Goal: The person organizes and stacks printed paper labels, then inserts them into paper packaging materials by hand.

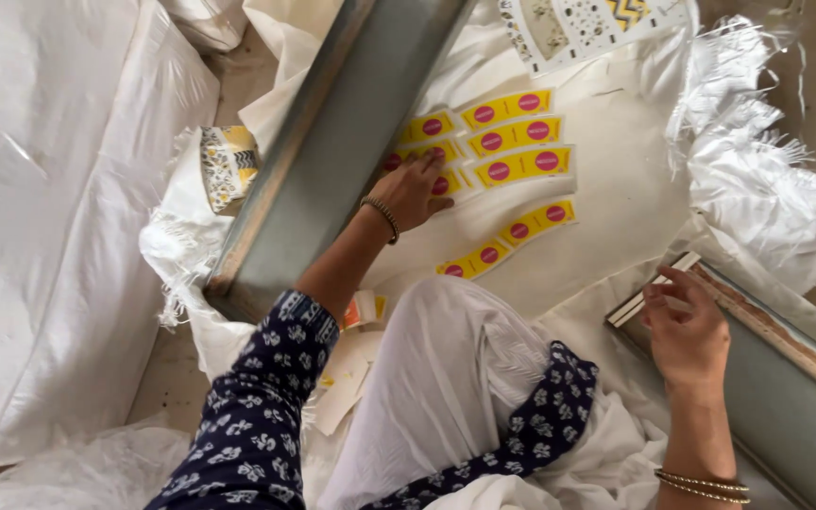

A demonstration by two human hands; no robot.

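**White sheeting over a bare floor, steel rails either side**

A brownish bare floor point(177, 373) shows in gaps between white woven sheets point(59, 236) that cover most of the ground. One sheet's right edge is frayed into loose white threads point(767, 161). A grey metal beam point(332, 142) slants from the top edge toward the lower left. A second grey rail point(786, 406) runs into the bottom right corner. Light is soft and even.

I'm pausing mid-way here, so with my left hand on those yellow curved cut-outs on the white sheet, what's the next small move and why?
Probably close the left hand on the yellow cut-out beneath its fingertips and lift it. The fingers already rest flat there, while the right hand steadies a white strip on the grey beam.
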